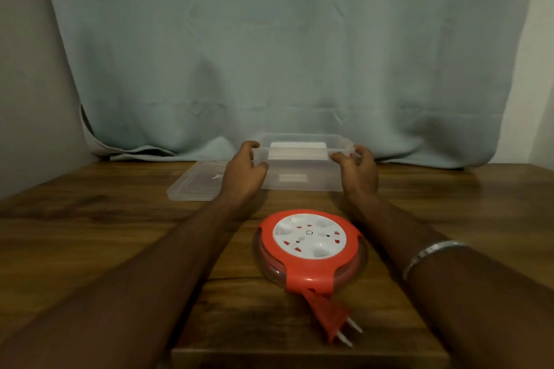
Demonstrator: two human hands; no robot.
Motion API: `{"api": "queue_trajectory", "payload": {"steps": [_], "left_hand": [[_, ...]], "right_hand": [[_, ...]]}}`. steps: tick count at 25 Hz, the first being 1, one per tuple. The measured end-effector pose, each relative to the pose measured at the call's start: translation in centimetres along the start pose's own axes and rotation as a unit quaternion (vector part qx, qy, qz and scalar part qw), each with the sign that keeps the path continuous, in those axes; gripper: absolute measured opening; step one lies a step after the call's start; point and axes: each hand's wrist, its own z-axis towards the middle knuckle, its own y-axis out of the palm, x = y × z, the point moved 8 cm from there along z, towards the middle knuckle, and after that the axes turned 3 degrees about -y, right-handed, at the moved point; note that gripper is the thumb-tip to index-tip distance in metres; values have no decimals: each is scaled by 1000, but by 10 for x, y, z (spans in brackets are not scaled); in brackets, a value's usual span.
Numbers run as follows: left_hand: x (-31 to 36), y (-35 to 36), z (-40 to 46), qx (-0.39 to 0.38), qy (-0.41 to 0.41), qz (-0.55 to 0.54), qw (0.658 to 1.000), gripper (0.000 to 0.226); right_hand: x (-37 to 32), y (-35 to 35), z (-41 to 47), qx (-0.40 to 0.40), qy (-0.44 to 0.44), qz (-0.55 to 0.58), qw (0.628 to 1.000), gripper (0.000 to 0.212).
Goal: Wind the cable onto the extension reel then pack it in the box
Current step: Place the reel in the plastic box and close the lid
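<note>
While both hands sit on the clear box (302, 180) at the far side of the tabletop (90, 219), the extension reel (310, 249) lies flat nearer the camera, between the two forearms, well apart from the box. Only the head view is given. The reel's cable looks wound in, with just the orange plug (329, 317) sticking out toward the near edge, so the winding step seems done and packing is left.

Risks: the box is light and clear, so a pull toward the reel could tip it or slide it crooked if one hand drags harder. A white item (298, 148) already sits inside; it may take room the reel needs, though its depth is hard to judge through the hazy plastic. The plug hangs near the tabletop's front edge and could snag or catch the box rim when the reel is lifted. The lid (195, 186) lies flat just left of the box, partly under the left wrist, and could get knocked.

Pose: left hand (244, 168) grips the box's left end, fingers curled over the rim. Right hand (358, 169) grips the right end likewise, thumb on the near wall. Both arms reach straight forward; a bangle (431, 255) rides the right forearm.
</note>
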Motion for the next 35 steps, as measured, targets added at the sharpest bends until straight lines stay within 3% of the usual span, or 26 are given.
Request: {"api": "queue_trajectory", "payload": {"steps": [5,8,11,14,16,17,21,23,27,32,35], "left_hand": [[6,-29,-53,8,-41,-80,996,44],[3,-45,-80,39,-8,-115,993,35],[4,-68,-88,82,31,-80,993,33],[13,-71,-94,103,85,-27,991,42],[11,-61,-95,76,88,4,993,57],[7,-57,-94,58,79,11,995,66],[-2,-56,-89,49,67,0,997,75],[-2,-54,-89,47,66,3,997,75],[-1,-54,-90,49,72,-3,996,73],[4,-58,-92,70,63,8,996,52],[1,-59,-90,72,60,12,996,44]], "right_hand": [[-21,-33,-49,-46,25,-15,999,64],[-31,-48,-71,-63,35,-12,997,58],[-44,-57,-92,-143,55,-129,980,58],[-55,-53,-118,-306,112,-329,887,50],[-48,-48,-131,-383,136,-421,811,71],[-43,-46,-132,-395,143,-430,800,78],[-42,-39,-143,-412,197,-342,821,54],[-51,-36,-139,-395,195,-259,859,57],[-84,-34,-116,-337,81,-215,913,91],[-181,-35,-98,-271,-143,-195,932,79],[-230,-26,-82,-183,-297,-221,911,82]]}}
